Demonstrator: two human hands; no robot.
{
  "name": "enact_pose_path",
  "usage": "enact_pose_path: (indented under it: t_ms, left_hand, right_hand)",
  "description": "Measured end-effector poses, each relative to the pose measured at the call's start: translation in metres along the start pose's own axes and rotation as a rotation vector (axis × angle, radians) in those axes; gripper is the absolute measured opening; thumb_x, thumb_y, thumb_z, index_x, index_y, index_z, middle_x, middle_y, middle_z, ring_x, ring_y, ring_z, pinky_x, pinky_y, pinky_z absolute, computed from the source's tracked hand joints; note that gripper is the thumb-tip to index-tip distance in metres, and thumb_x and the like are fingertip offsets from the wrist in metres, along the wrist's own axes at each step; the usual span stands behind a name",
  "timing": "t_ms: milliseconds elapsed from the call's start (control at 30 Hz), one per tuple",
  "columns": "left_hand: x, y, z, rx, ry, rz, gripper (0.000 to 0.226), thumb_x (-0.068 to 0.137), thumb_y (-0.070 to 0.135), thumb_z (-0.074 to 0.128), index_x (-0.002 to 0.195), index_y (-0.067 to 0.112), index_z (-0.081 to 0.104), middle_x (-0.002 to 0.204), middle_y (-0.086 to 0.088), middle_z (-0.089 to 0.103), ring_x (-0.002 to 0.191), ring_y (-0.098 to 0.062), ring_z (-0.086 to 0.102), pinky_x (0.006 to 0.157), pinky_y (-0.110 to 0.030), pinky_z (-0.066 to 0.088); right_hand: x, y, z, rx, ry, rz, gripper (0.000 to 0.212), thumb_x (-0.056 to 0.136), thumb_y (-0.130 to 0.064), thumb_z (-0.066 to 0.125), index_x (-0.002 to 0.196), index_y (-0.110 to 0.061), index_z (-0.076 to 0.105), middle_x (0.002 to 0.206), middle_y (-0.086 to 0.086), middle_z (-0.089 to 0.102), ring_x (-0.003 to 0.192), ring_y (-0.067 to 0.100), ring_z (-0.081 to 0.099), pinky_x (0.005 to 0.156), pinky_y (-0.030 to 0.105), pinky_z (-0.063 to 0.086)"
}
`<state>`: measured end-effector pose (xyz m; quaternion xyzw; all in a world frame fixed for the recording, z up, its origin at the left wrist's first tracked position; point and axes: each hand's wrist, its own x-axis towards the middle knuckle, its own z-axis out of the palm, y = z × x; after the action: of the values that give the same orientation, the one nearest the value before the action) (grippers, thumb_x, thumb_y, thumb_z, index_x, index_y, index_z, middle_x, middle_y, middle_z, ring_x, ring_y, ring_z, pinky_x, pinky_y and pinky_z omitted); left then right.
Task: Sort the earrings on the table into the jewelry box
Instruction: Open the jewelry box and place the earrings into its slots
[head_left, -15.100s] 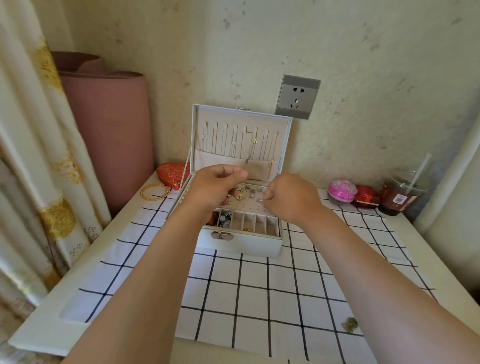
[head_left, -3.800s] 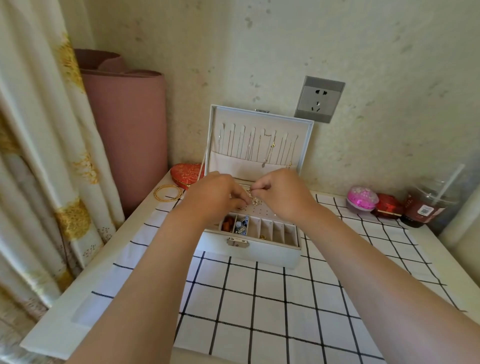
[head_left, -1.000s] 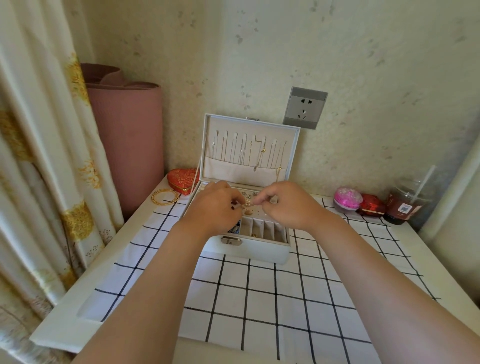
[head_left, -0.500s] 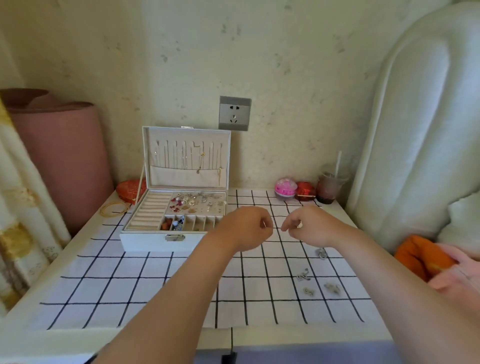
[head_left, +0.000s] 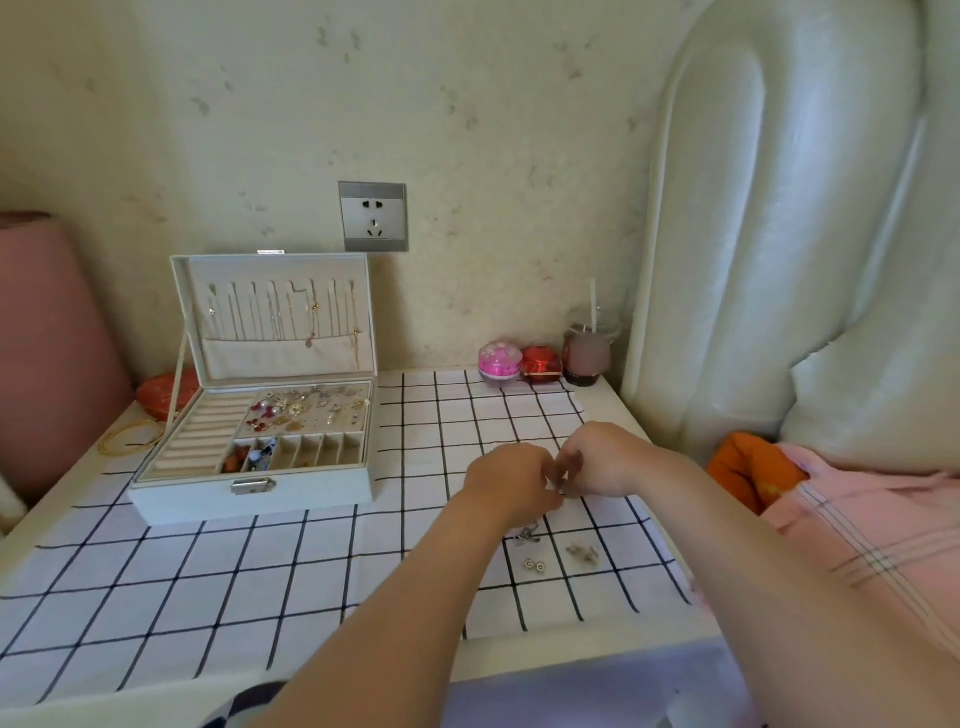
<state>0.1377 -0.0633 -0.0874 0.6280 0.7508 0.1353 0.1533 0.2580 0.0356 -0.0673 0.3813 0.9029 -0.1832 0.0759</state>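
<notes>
the left hand (head_left: 511, 483) and right hand (head_left: 605, 460) are meeting over the right side of the checked cloth (head_left: 311, 571), fingertips pinching a tiny earring (head_left: 563, 490) between them. loose earrings (head_left: 535, 565) are lying just nearer, well apart from the open jewelry box (head_left: 311, 501) at far left. they're looking feather-light, slippery, easily bent; pinching the post seems wisest.

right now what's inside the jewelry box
Earrings dot the pegged panel, small red and blue pieces fill two front compartments, ring rolls sit left. Necklaces hang in the lid; its pocket covers most lower ends.
</notes>
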Motion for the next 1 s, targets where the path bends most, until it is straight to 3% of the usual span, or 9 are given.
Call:
enact_pose_path:
  t_ms: [167, 300, 400, 467, 633, 767, 1000]
  left_hand:
    - [0.004, -0.011, 0.002, -0.024, 0.049, -0.044, 0.032, 0.078, 0.056, 0.071, 0.098, 0.031, 0.069, 0.099, 0.010, 0.067, 0.094, -0.014, 0.063, 0.078, -0.032, 0.053]
    - [0.001, -0.026, -0.010, -0.248, 0.013, -0.042, 0.019, 0.075, 0.034, 0.082, 0.082, 0.031, 0.064, 0.098, 0.008, 0.068, 0.092, -0.015, 0.065, 0.080, -0.034, 0.056]
    - [-0.002, -0.037, -0.019, -0.335, 0.010, -0.037, 0.022, 0.074, 0.027, 0.084, 0.087, 0.026, 0.065, 0.094, 0.006, 0.071, 0.086, -0.013, 0.065, 0.069, -0.025, 0.053]
    - [-0.003, -0.046, -0.023, -0.415, 0.014, -0.044, 0.025, 0.076, 0.028, 0.083, 0.092, 0.022, 0.066, 0.089, 0.004, 0.074, 0.082, -0.016, 0.069, 0.070, -0.028, 0.056]
    - [-0.007, -0.060, -0.034, -0.522, 0.066, -0.089, 0.027, 0.077, 0.039, 0.081, 0.095, 0.023, 0.070, 0.083, -0.001, 0.075, 0.075, -0.014, 0.070, 0.072, -0.032, 0.058]
    - [-0.016, -0.067, -0.047, -0.533, 0.116, -0.052, 0.014, 0.081, 0.026, 0.079, 0.093, 0.022, 0.073, 0.078, 0.000, 0.074, 0.066, -0.007, 0.065, 0.066, -0.027, 0.054]
    - [-0.040, -0.088, -0.080, -0.595, 0.258, -0.053, 0.005, 0.087, 0.019, 0.071, 0.092, 0.017, 0.070, 0.080, 0.000, 0.075, 0.063, -0.009, 0.065, 0.056, -0.022, 0.050]
  right_hand:
    - [0.005, -0.005, 0.008, 0.109, 0.039, -0.001, 0.025, 0.075, -0.036, 0.084, 0.096, -0.022, 0.079, 0.085, -0.011, 0.065, 0.083, 0.011, 0.060, 0.067, 0.021, 0.043]
    - [0.008, -0.014, 0.011, 0.183, 0.011, -0.005, 0.020, 0.078, -0.038, 0.081, 0.088, -0.022, 0.074, 0.082, -0.003, 0.070, 0.066, 0.015, 0.066, 0.059, 0.026, 0.050]
    - [0.008, -0.021, 0.011, 0.248, -0.006, 0.003, 0.019, 0.083, -0.037, 0.076, 0.092, -0.020, 0.072, 0.082, -0.001, 0.070, 0.056, 0.010, 0.066, 0.049, 0.022, 0.045]
    - [0.009, -0.026, 0.011, 0.331, -0.027, -0.004, 0.015, 0.088, -0.033, 0.071, 0.093, -0.019, 0.072, 0.084, -0.001, 0.072, 0.058, 0.012, 0.068, 0.047, 0.023, 0.044]
    - [0.010, -0.037, 0.009, 0.594, -0.036, 0.006, 0.026, 0.094, -0.035, 0.066, 0.100, -0.011, 0.073, 0.088, 0.002, 0.078, 0.063, 0.016, 0.070, 0.049, 0.024, 0.046]
    - [0.011, -0.048, 0.005, 0.773, -0.054, -0.016, 0.035, 0.099, -0.038, 0.058, 0.103, -0.005, 0.071, 0.090, 0.006, 0.078, 0.066, 0.019, 0.068, 0.050, 0.025, 0.046]
    - [0.017, -0.092, -0.002, 0.969, -0.011, -0.084, 0.033, 0.095, -0.037, 0.066, 0.102, -0.004, 0.070, 0.088, 0.009, 0.077, 0.059, 0.017, 0.064, 0.050, 0.026, 0.045]
